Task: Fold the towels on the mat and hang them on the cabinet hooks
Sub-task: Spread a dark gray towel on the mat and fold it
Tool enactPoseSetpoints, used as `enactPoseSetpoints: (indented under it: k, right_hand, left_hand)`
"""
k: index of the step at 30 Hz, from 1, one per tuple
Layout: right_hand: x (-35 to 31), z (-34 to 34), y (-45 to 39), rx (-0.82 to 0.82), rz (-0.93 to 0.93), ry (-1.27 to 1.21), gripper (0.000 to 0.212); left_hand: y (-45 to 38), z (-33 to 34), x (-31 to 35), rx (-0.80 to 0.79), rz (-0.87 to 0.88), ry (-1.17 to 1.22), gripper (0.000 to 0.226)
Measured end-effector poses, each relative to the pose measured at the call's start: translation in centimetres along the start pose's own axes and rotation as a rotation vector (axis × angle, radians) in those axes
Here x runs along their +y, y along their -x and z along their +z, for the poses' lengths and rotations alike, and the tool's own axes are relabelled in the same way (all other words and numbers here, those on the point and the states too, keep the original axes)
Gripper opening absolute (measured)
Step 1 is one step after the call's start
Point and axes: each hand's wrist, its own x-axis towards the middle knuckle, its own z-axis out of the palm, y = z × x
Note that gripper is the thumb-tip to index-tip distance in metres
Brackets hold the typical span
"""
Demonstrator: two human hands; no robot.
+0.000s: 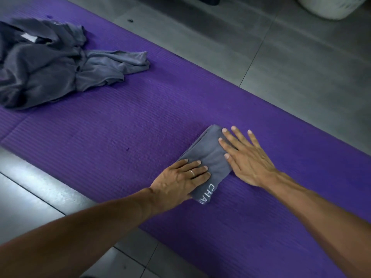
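- Purple mat (120, 127) on the tiled floor carries everything.
- Crumpled grey towels (40, 63) lie far-left, unfolded.
- Folded grey towel (208, 157): soft, light, probably limp; take it by the folded edge.
- Left hand (178, 181) and right hand (247, 157) press it flat-fingered, gripping nothing.

Folded grey towel (208, 157): compact narrow rectangle, lying flat and slantwise on the purple ribbed mat (120, 137), white lettering "CHA" showing at its near end. Unfolded grey towels (50, 63): crumpled heap at the mat's far left, well apart from the folded one, a white label showing among the creases
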Motion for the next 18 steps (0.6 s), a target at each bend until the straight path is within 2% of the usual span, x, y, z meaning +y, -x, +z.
enactPoseSetpoints:
  k: [2,5,7,9,11,14,16,18]
  right_hand:
    - [-1.1,-0.3,1.4,0.015,-0.067,-0.13,0.063]
    - [-2.6,-1.2,3.0,0.004,-0.13,-0.226,0.08]
    - [-2.9,-2.0,3.0,0.072,-0.129,-0.26,0.09]
    - [-3.2,-3.3,2.3,0.134,-0.097,-0.32,0.079]
    - [-3.7,-4.9,1.8,0.144,-0.059,-0.391,0.055]
    - [-4.8,-6.2,1.5,0.136,-0.078,-0.443,0.036]
    - [-5.5,-6.7,1.6,0.124,-0.051,-0.462,0.03]
    - [-5.7,-7.0,1.2,0.094,0.029,-0.439,0.03]
  left_hand:
    - [-0.7,-1.4,-0.4,0.04,-0.049,0.197,0.064]
    - [-1.9,-5.6,-2.0,-0.098,-0.275,0.626,0.052]
    - [-2.5,-8.0,-2.5,-0.174,-0.374,0.88,0.032]
    - [-2.2,-9.4,-2.4,-0.204,-0.422,1.178,0.029]
    - [-1.3,-10.2,-2.2,-0.198,-0.459,1.391,0.04]
    - [-0.2,-11.1,-2.7,-0.186,-0.472,1.389,0.042]
    - [0.3,-11.1,-3.3,-0.134,-0.496,1.188,0.045]
    - [0.8,-10.6,-4.1,-0.07,-0.578,0.879,0.051]
